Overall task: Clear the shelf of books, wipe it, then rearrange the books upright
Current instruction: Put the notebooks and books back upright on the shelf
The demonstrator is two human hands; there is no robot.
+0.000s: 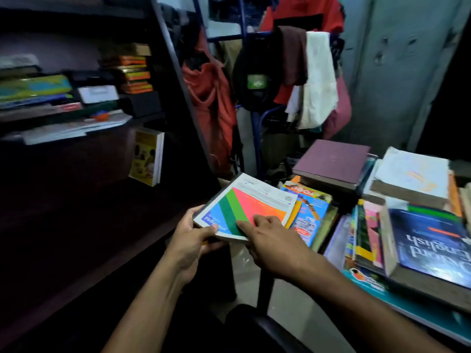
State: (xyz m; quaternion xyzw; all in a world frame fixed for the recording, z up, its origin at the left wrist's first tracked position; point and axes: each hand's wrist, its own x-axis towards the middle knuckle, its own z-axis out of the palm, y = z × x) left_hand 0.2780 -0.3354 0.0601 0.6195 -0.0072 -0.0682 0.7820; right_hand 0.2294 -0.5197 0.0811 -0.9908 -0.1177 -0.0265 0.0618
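A book with a striped blue, green, pink and orange cover (252,205) is held flat in mid-air between the dark shelf (84,225) and the piles of books at the right. My left hand (193,240) grips its near left corner, thumb on top. My right hand (270,240) rests on the cover, its fingers reaching onto the green stripe. One yellow book (146,156) stands upright on the shelf against its right side. Stacks of books (407,212) lie flat at the right, a big blue dictionary (430,243) among them.
The upper shelf (63,103) holds flat books, papers and an orange stack. Clothes and an orange bag (211,105) hang on a blue rack behind. A maroon book (331,159) tops the far pile. A dark chair edge (267,324) shows below.
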